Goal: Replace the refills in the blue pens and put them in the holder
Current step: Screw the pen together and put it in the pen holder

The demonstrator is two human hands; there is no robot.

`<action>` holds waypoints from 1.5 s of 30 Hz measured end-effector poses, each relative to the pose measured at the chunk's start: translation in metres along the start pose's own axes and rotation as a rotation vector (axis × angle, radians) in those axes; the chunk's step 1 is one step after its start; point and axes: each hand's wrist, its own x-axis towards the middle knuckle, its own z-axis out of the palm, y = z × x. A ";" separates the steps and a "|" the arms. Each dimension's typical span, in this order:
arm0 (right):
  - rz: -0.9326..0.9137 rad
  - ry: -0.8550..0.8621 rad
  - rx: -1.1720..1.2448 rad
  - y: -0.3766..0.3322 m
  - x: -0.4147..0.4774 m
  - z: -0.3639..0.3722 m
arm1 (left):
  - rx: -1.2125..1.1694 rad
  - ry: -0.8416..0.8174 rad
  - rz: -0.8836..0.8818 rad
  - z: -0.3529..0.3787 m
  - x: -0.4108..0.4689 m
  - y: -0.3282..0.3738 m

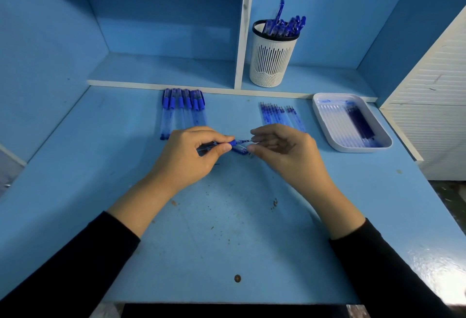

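Black sleeves (75, 262) come in at the bottom, one on each arm, over a scuffed blue desk (227, 217). Furthest left, at the back of the desk, lies a row of capped blue pens (182, 108) side by side, with their near ends just behind the left hand (191, 154). That hand has its fingers curled, and its thumb and forefinger pinch one pen (233, 142) by the barrel, close to the dark blue grip. The pen lies crosswise between the two hands, just above the desk.

The right hand (285, 146) meets the pen from the other side. Its fingertips pinch the thin point end that sticks out past the grip, but I cannot tell whether that is the refill itself or the nose piece. A small blue part shows just under the pen, too hidden to name.

A pen like this should be very light and stiff, with a smooth, rather slippery clear barrel, so the dark grip looks the surest place to hold. A thin refill would likely kink if pulled off-line, so a straight pull near its tip seems wise.

Behind the right hand lie loose refills (280, 114) in a row. Beyond them, on the shelf, stands the white holder (271, 65) with several blue pens in it. Rightmost sits a white tray (353, 150) with more refills in it, near the right hand but not touching it.
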 end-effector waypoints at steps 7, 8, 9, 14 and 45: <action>-0.001 0.028 0.029 0.002 0.004 0.001 | 0.009 0.021 0.037 0.002 0.001 -0.002; 0.006 0.059 0.081 0.003 0.005 -0.004 | 0.011 0.034 0.038 0.001 0.001 -0.002; 0.013 0.097 0.161 0.002 0.007 -0.008 | 0.012 0.050 0.036 0.000 0.002 -0.003; -0.002 0.319 0.456 -0.003 0.008 -0.016 | -0.006 0.100 0.034 0.003 0.002 -0.001; 0.075 -0.089 -0.439 0.019 0.116 -0.016 | 0.133 0.187 0.234 0.029 0.058 -0.023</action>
